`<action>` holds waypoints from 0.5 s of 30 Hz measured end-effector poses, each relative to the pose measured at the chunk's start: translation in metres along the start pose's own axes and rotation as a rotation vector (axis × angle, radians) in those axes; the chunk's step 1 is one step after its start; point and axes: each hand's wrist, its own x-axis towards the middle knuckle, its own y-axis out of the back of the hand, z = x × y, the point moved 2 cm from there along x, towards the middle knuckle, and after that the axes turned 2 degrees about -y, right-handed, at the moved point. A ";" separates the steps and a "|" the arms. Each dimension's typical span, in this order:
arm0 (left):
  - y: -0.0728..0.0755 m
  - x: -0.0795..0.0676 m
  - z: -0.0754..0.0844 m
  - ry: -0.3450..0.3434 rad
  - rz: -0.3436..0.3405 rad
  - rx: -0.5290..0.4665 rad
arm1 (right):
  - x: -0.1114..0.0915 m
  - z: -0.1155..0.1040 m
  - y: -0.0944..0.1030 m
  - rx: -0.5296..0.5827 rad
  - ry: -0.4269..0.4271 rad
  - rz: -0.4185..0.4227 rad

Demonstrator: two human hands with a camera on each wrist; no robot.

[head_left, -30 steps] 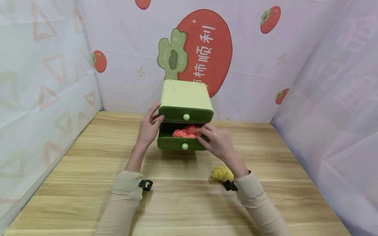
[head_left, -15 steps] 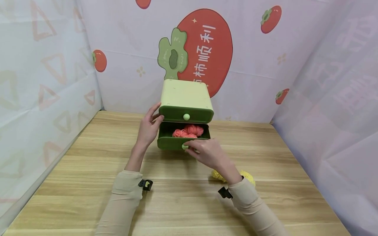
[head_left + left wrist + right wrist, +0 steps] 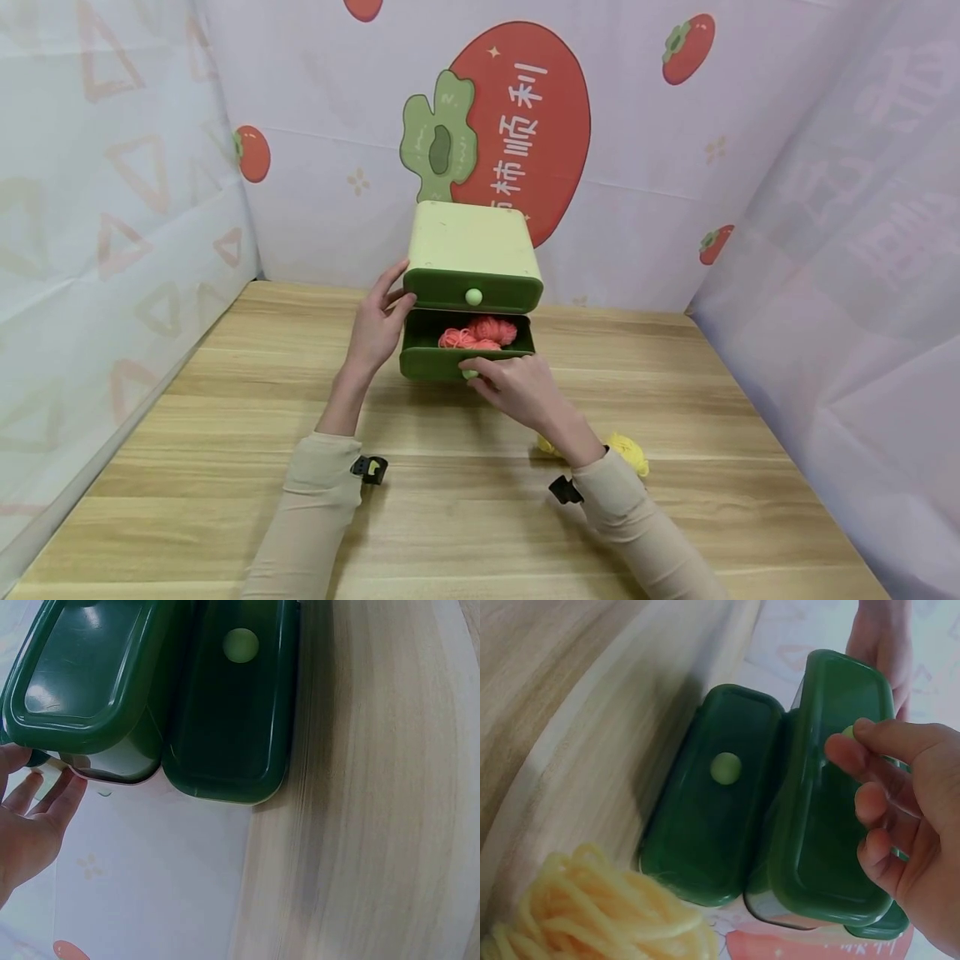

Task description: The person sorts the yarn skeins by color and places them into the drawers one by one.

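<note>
Three-drawer cabinet [image 3: 472, 240], middle drawer [image 3: 431, 363] pulled out.
Left grip [image 3: 377, 327]: loosely spread, touching the cabinet's left edge; coral yarn [image 3: 489, 331] inside that drawer; right grip [image 3: 519, 388]: narrow, pinching the drawer's pale-green knob [image 3: 469, 374]; yellow yarn [image 3: 628, 454] on the counter [image 3: 465, 521].

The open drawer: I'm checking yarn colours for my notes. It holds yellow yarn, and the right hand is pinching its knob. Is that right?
Not quite: the yarn in the open drawer is coral red, not yellow, as the head view shows. The rest stands: the right hand is pinching that drawer's knob.
</note>
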 end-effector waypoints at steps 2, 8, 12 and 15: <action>0.001 0.000 0.001 0.004 0.001 0.004 | 0.000 0.001 -0.002 0.004 0.007 -0.002; 0.002 -0.001 0.001 0.007 -0.002 0.003 | -0.002 0.005 -0.005 0.015 0.034 0.027; 0.001 -0.001 0.002 0.000 -0.001 0.003 | -0.002 0.008 -0.006 0.026 0.049 0.062; 0.001 -0.001 0.002 -0.005 0.000 0.003 | -0.001 0.010 -0.008 0.036 0.053 0.073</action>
